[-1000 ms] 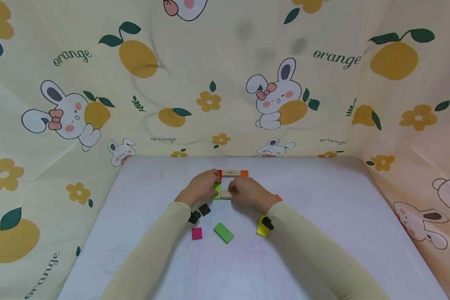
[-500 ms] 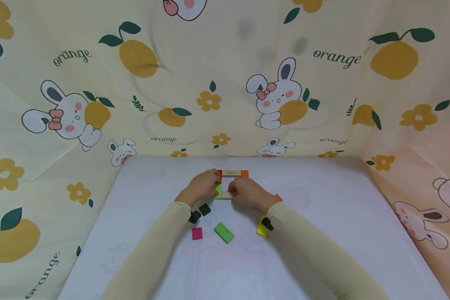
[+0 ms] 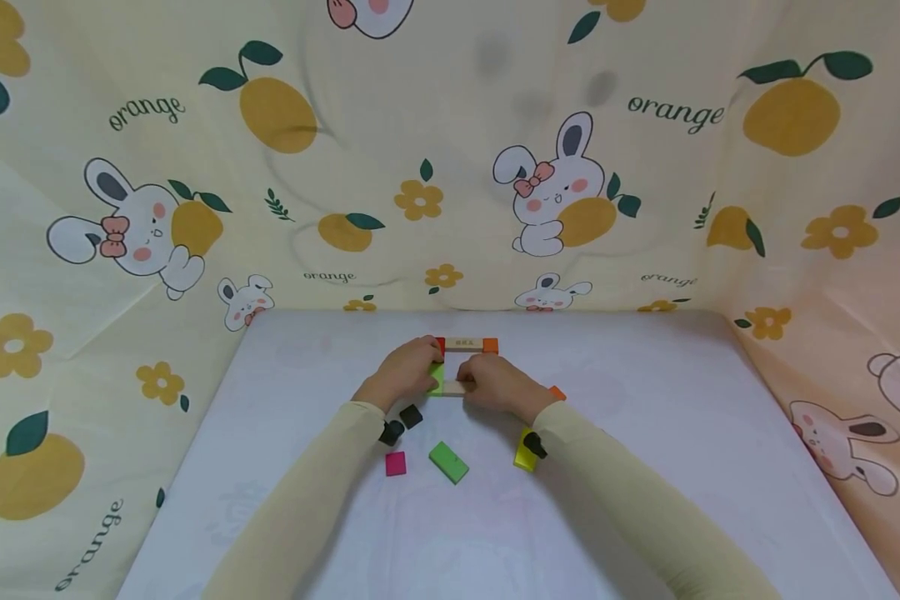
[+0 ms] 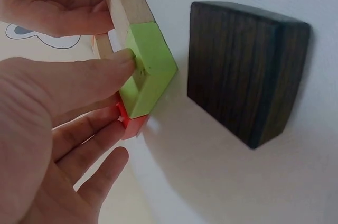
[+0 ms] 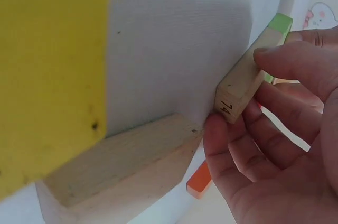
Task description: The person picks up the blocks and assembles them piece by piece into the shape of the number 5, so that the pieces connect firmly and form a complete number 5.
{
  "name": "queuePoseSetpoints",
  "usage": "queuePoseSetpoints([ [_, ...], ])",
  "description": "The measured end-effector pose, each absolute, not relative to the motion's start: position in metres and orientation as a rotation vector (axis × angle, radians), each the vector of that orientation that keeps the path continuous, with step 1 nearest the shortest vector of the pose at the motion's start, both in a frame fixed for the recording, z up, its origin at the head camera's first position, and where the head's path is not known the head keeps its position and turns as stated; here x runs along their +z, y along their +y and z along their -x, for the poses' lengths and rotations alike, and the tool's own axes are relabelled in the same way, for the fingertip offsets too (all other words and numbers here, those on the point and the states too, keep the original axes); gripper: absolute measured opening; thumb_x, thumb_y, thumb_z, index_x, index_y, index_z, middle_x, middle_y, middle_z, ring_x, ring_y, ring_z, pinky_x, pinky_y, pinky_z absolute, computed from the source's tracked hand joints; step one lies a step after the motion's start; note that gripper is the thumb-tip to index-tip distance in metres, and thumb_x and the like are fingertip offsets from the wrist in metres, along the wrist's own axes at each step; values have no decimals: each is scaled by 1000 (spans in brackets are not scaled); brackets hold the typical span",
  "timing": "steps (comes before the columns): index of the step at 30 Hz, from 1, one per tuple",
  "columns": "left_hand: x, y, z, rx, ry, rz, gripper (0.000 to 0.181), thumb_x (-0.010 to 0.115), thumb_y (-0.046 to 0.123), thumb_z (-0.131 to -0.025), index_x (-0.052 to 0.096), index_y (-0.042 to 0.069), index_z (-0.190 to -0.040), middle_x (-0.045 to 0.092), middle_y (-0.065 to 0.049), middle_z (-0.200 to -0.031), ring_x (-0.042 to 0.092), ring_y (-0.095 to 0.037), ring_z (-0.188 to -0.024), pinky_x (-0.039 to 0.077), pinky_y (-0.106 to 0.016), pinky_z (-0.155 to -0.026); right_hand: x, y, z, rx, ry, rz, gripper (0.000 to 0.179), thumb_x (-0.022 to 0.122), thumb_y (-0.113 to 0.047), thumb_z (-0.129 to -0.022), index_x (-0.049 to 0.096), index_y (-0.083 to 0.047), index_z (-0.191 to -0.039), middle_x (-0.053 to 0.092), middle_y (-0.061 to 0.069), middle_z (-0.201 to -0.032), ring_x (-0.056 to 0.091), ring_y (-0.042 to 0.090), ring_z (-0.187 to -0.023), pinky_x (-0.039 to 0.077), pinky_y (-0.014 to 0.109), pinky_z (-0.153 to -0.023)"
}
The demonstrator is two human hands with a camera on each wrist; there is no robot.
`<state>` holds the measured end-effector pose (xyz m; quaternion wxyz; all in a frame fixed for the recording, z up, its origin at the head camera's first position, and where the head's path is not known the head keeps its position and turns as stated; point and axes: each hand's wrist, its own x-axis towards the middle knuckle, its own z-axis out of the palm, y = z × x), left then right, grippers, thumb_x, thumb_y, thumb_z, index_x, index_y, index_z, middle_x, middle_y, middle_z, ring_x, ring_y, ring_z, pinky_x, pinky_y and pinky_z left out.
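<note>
My left hand point(image 3: 401, 375) pinches a light green block point(image 4: 150, 71); its thumb presses the near face, and its fingers reach to a red block point(image 4: 134, 124) behind. A plain wooden block point(image 5: 248, 73), marked 74 on its end, butts against the green one. My right hand point(image 3: 506, 387) grips that wooden block between thumb and fingers, near the marked end. At the back, a second wooden block point(image 3: 463, 343) with small print lies between the red block and an orange block point(image 3: 491, 345). Together the blocks outline part of a frame, with its right side partly covered by my right hand.
Nearer on the white table point(image 3: 450, 542) lie a dark block point(image 3: 411, 416), a pink block point(image 3: 395, 463), a green block point(image 3: 448, 462) and a yellow block point(image 3: 525, 457). An orange block point(image 3: 557, 392) shows beyond my right wrist. Printed cloth point(image 3: 450, 125) walls the back and sides.
</note>
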<state>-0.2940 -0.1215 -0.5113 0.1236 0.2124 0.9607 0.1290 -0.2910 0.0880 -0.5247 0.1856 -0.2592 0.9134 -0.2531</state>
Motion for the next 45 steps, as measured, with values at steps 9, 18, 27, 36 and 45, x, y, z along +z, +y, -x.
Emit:
queuePoseSetpoints([
  [9, -513, -124, 293, 370, 2848, -603, 45, 90, 19, -92, 76, 10, -135, 64, -4, -132, 59, -22, -117, 49, -40, -109, -525, 87, 292, -684, 2553, 738, 30, 81, -8, -93, 79, -7, -123, 70, -4, -92, 59, 23, -91, 52, 38, -87],
  [18, -520, -126, 289, 527, 2773, -737, 18, 79, 2, -97, 77, 18, -107, 61, 1, -117, 56, -20, -110, 51, -38, -104, -523, 88, 291, -708, 2544, 749, 29, 82, -8, -93, 79, -8, -122, 65, -1, -86, 59, 22, -88, 48, 37, -82],
  [27, -526, -129, 283, 615, 2730, -863, 27, 69, -5, -99, 82, 18, -104, 64, 3, -113, 62, -17, -105, 53, -38, -101, -520, 91, 288, -704, 2565, 811, 31, 80, -5, -90, 79, -8, -120, 62, -1, -83, 56, 20, -87, 44, 35, -77],
  [36, -526, -127, 273, 488, 2787, -906, 36, 68, -6, -100, 86, 19, -119, 65, 0, -120, 61, -18, -109, 53, -36, -101, -517, 92, 284, -737, 2563, 844, 36, 78, 0, -88, 79, -4, -124, 64, 2, -88, 54, 21, -89, 43, 36, -80],
  [45, -527, -125, 263, 271, 2818, -1058, 35, 63, 5, -106, 79, 17, -135, 65, -1, -136, 60, -19, -124, 53, -35, -106, -520, 96, 281, -688, 2593, 804, 42, 78, -5, -93, 75, -4, -134, 69, 0, -114, 58, 19, -104, 51, 36, -99],
])
